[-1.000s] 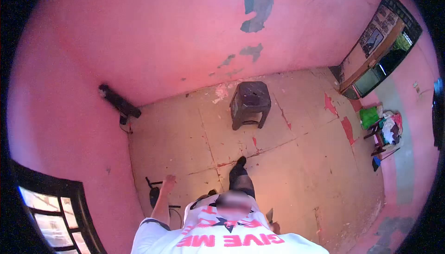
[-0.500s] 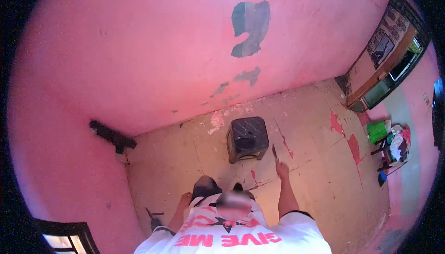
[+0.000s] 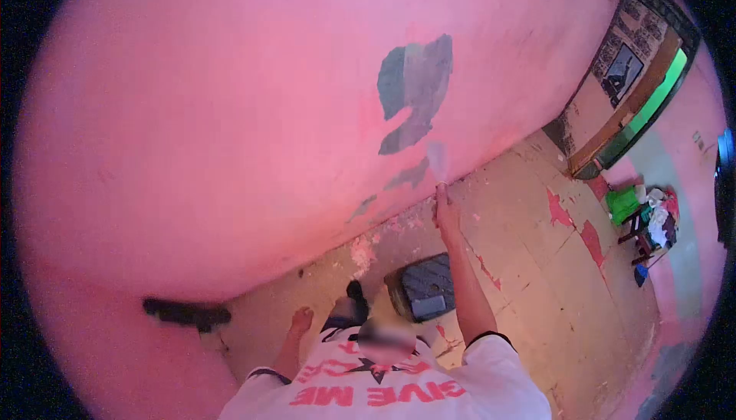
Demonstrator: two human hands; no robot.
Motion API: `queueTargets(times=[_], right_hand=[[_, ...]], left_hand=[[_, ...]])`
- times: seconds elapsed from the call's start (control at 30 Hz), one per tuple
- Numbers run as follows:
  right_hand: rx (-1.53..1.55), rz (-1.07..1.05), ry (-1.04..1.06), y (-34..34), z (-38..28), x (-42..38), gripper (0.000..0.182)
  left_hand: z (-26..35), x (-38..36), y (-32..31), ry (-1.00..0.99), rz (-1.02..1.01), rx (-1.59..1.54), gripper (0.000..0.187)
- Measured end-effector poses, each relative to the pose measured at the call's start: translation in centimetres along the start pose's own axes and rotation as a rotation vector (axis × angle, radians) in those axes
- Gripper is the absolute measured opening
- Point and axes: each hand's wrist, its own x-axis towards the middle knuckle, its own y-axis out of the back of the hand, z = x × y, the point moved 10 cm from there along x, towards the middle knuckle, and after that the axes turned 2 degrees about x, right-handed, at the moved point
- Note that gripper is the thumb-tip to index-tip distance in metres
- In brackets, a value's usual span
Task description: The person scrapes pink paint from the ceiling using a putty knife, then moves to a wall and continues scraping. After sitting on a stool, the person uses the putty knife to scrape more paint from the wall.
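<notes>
My right hand [image 3: 444, 209] is closed around the handle of a scraper [image 3: 437, 161], held up in front of the pink wall. Its wide, pale blade points up and overlaps the wall just below a large grey bare patch [image 3: 426, 82]. A smaller grey patch [image 3: 409, 175] lies immediately left of the blade. Low beside my body, my left hand [image 3: 302, 319] hangs with loosely parted fingers and nothing in it. Below my right forearm stands a dark plastic stool [image 3: 429, 286], partly covered by the arm.
Flakes of pink paint [image 3: 363, 253] litter the tiled floor along the wall's foot. A dark long object [image 3: 186, 312] is at the left corner. To the right are a doorway [image 3: 640, 75], a green bag [image 3: 622, 204] and a chair piled with clothes [image 3: 658, 224].
My right hand has risen with the scraper from beside the stool to the wall. I am closer to the wall, and the stool now appears lower in view.
</notes>
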Motion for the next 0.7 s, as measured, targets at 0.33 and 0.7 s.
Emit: queueTargets(times=[0.33,0.7], right_hand=[[-0.183,0.264,0.446,-10.9,-14.2,6.0,0.042],[-0.187,0.179,0.58,-15.1,-18.7,11.8,0.04]], left_hand=[[28.9,32.7,18.6,-0.278,-0.119,-0.473,0.035],[57.9,43.6,20.6,-0.328,-0.565,-1.057,0.058]])
